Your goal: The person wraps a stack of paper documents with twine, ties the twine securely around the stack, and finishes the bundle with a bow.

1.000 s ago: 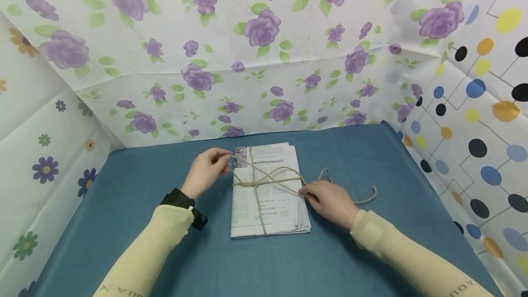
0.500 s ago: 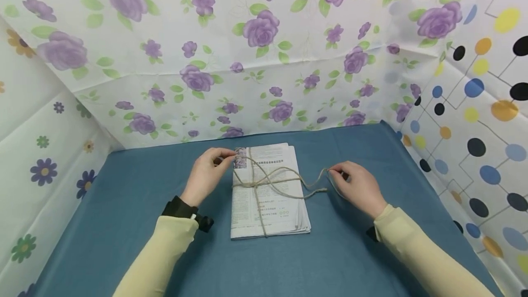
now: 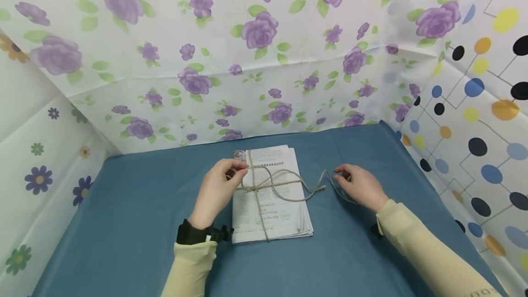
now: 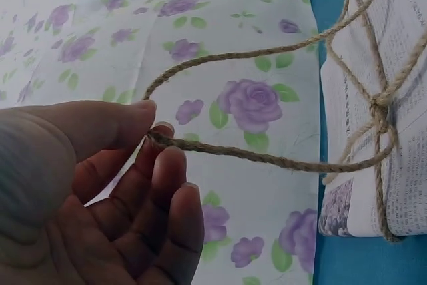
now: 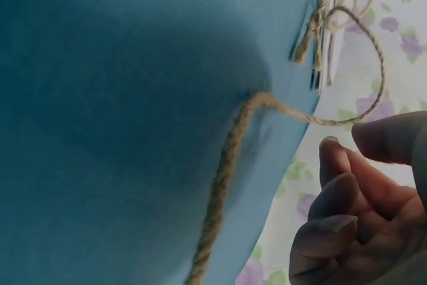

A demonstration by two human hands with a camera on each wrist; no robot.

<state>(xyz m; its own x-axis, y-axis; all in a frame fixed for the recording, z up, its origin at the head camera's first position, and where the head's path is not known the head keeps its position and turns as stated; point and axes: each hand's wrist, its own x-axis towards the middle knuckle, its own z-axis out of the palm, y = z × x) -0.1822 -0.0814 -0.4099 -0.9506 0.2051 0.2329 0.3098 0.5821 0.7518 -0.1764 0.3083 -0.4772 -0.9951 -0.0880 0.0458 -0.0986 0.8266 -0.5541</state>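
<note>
A stack of folded newspapers (image 3: 272,219) lies on the table, with brown twine (image 3: 257,205) crossed around it and knotted near the middle. My left hand (image 3: 218,187) pinches a loop of the twine between thumb and forefinger over the stack's left side. In the left wrist view the pinched twine (image 4: 247,155) runs back to the knot. My right hand (image 3: 363,187) is to the right of the stack, its fingers loosely curled. In the right wrist view, a gap shows between thumb and forefinger (image 5: 333,155), and the loose twine (image 5: 223,185) passes just beyond the thumb tip.
A blue cloth (image 3: 144,205) covers the table. Behind it rises a white sheet with purple flowers (image 3: 260,31), with a dotted sheet (image 3: 478,145) on the right and a flowered one (image 3: 39,180) on the left. One cut twine end (image 3: 321,188) sticks out past the stack's right edge.
My right hand has moved up and right from the stack's edge, lifted the twine, and let it go. My left hand, still pinching, has shifted right and nearer over the newspapers.
</note>
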